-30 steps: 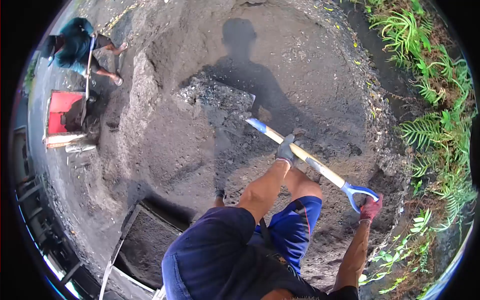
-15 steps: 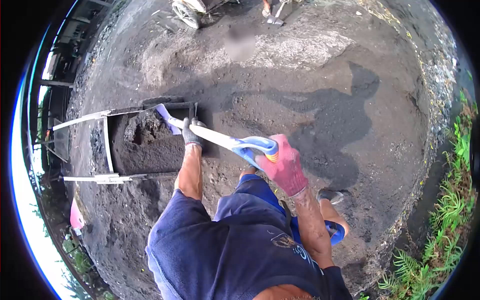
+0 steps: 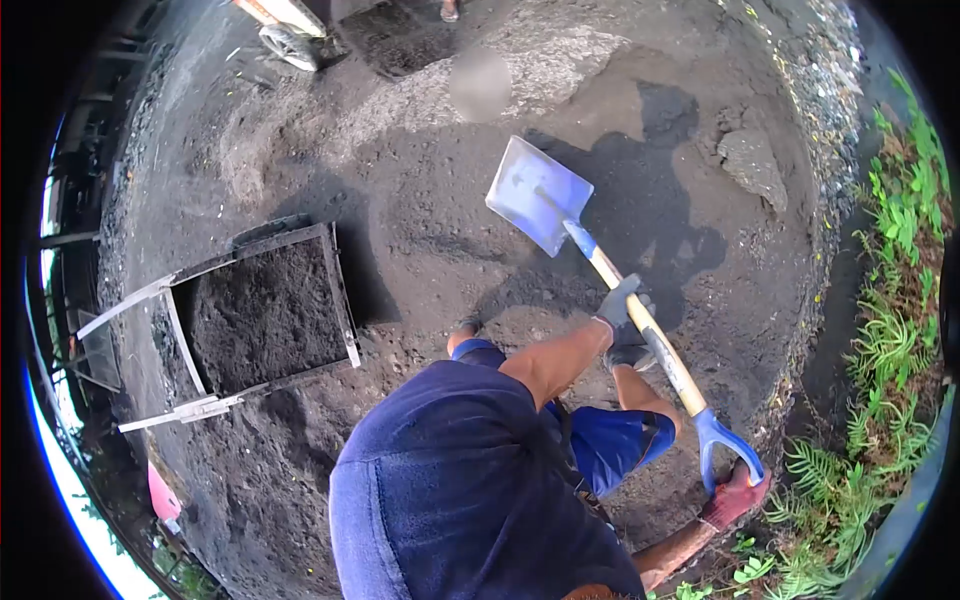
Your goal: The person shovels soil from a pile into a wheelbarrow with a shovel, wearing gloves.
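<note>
I hold a shovel with a wooden shaft (image 3: 650,335) and a blue D-grip. Its empty pale blade (image 3: 538,195) hangs above the dark soil. My left hand (image 3: 624,322), in a grey glove, grips the middle of the shaft. My right hand (image 3: 736,494), in a red glove, is closed on the blue D-grip at the lower right. To my left a box-shaped frame (image 3: 338,290) stands on the ground, filled with dark soil.
A mound of dark soil (image 3: 620,130) spreads ahead of me, with a stone (image 3: 752,165) at its right. Ferns and grass (image 3: 890,340) line the right edge. A wheelbarrow wheel (image 3: 288,45) and another person's foot (image 3: 450,10) show at the top.
The shovel has swung from over the soil-filled frame on the left to the right, its blade now empty above the mound. My right hand moved down to the lower right.
</note>
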Action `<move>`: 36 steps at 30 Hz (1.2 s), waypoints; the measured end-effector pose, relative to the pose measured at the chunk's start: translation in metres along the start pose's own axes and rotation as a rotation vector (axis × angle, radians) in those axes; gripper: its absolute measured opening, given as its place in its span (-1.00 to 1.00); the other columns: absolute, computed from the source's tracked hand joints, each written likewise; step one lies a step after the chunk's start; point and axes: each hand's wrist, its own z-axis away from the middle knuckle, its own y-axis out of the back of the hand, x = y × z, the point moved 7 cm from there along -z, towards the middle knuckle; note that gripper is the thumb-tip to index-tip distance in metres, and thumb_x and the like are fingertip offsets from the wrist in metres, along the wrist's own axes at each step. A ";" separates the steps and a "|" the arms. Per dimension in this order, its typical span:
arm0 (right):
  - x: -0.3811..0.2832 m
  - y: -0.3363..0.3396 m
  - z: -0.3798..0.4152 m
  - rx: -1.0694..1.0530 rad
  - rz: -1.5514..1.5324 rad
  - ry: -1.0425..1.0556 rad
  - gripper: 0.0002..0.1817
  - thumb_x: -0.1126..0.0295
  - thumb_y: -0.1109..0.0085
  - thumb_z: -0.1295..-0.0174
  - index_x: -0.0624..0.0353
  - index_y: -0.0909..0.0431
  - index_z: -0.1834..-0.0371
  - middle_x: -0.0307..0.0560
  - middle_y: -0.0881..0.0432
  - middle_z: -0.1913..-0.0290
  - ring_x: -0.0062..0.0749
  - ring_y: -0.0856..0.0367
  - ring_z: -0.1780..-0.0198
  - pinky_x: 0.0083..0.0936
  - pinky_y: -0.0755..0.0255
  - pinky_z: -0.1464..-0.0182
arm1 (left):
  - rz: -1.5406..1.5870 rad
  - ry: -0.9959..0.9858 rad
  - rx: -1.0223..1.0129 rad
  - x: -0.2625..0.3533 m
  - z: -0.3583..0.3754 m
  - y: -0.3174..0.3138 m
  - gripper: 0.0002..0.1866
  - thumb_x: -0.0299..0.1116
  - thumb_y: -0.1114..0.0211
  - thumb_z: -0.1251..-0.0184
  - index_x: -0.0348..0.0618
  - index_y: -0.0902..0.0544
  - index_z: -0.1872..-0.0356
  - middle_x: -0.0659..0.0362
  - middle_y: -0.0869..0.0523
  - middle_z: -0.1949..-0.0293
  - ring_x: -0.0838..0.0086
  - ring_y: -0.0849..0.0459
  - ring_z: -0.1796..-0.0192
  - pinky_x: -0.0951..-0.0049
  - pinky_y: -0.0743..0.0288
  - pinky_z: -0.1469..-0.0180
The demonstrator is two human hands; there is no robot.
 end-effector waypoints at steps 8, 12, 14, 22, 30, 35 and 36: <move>0.030 0.272 0.133 0.654 0.205 -0.517 -0.78 0.22 -0.19 -0.17 0.15 -0.53 0.39 -0.37 -0.31 0.67 -0.68 -0.20 0.68 -0.64 -0.01 0.65 | -0.232 0.727 0.019 -0.358 0.044 -0.025 -0.78 -0.23 -0.34 -0.18 0.00 -0.45 0.32 0.26 -0.45 0.53 0.46 -0.49 0.49 0.33 -0.50 0.38; -0.006 0.327 0.154 0.861 0.328 -0.503 -0.81 0.25 -0.19 -0.16 0.15 -0.53 0.39 -0.36 -0.32 0.67 -0.68 -0.22 0.68 -0.64 -0.02 0.66 | -0.317 0.753 0.053 -0.391 0.093 -0.086 -0.78 -0.18 -0.32 -0.21 0.00 -0.47 0.40 0.27 -0.44 0.52 0.47 -0.49 0.47 0.35 -0.48 0.36; -0.025 0.348 0.162 0.945 0.383 -0.503 -0.82 0.27 -0.19 -0.16 0.15 -0.52 0.39 -0.36 -0.32 0.66 -0.68 -0.22 0.68 -0.64 -0.02 0.66 | -0.242 0.898 -0.108 -0.419 0.112 -0.115 -0.73 -0.13 -0.33 -0.20 -0.02 -0.46 0.39 0.26 -0.45 0.53 0.47 -0.47 0.48 0.35 -0.46 0.36; -0.074 0.430 0.133 1.166 0.549 -0.435 -0.87 0.34 -0.17 -0.16 0.16 -0.51 0.39 -0.35 -0.34 0.66 -0.67 -0.24 0.68 -0.64 -0.04 0.66 | -0.091 1.201 -0.174 -0.590 0.152 -0.171 -0.72 -0.13 -0.33 -0.18 -0.02 -0.43 0.47 0.27 -0.44 0.58 0.47 -0.46 0.52 0.40 -0.44 0.38; 0.156 0.132 -0.190 0.536 -0.095 -0.499 -0.85 0.43 -0.13 -0.13 0.24 -0.46 0.27 -0.31 -0.36 0.68 -0.60 -0.31 0.74 -0.61 -0.19 0.69 | -0.335 0.661 -0.039 -0.436 -0.313 -0.089 -0.79 -0.34 -0.20 -0.24 -0.01 -0.32 0.47 0.26 -0.36 0.66 0.40 -0.42 0.56 0.22 -0.44 0.33; 0.308 0.024 -0.162 0.643 -0.255 -0.607 -0.89 0.47 -0.15 -0.07 0.22 -0.45 0.36 -0.22 -0.42 0.68 -0.50 -0.37 0.78 -0.54 -0.27 0.73 | -0.476 0.488 -0.134 -0.365 -0.393 -0.020 -0.85 -0.33 -0.24 -0.20 -0.08 -0.44 0.41 0.16 -0.48 0.57 0.33 -0.46 0.55 0.26 -0.47 0.39; 0.332 0.026 -0.157 0.580 -0.251 -0.661 -0.86 0.48 -0.17 -0.09 0.22 -0.45 0.30 -0.21 -0.45 0.66 -0.48 -0.40 0.76 -0.52 -0.28 0.75 | -0.478 0.488 -0.111 -0.369 -0.395 -0.005 -0.85 -0.33 -0.24 -0.20 -0.08 -0.44 0.41 0.16 -0.48 0.57 0.33 -0.46 0.55 0.26 -0.47 0.39</move>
